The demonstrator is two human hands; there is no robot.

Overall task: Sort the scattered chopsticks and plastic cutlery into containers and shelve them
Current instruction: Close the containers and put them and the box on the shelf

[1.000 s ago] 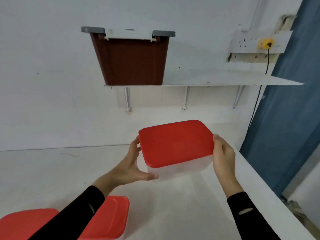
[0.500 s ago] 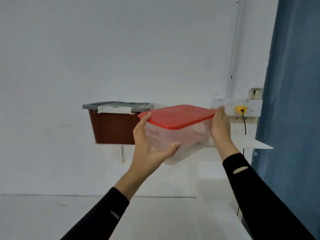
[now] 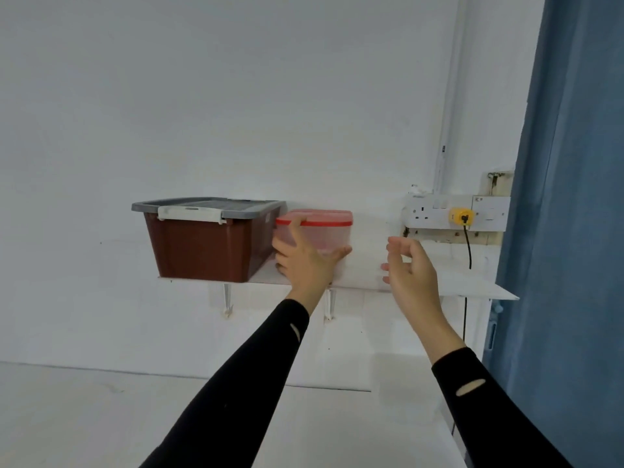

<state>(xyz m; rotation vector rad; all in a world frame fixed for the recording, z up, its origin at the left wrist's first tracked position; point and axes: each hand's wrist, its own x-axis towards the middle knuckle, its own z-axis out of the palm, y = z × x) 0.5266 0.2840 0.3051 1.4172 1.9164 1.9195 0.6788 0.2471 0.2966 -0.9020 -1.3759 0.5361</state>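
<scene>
One red-lidded container on the shelf, just beside one brown bin, two grips, left grip spread flat against its front, right grip loosely curled, empty, apart to its right

No text or label can be read.

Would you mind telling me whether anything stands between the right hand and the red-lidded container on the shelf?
Nothing visible does. The right hand hangs open right of the red-lidded container, only bare shelf between them; the left hand rests on its front.
</scene>
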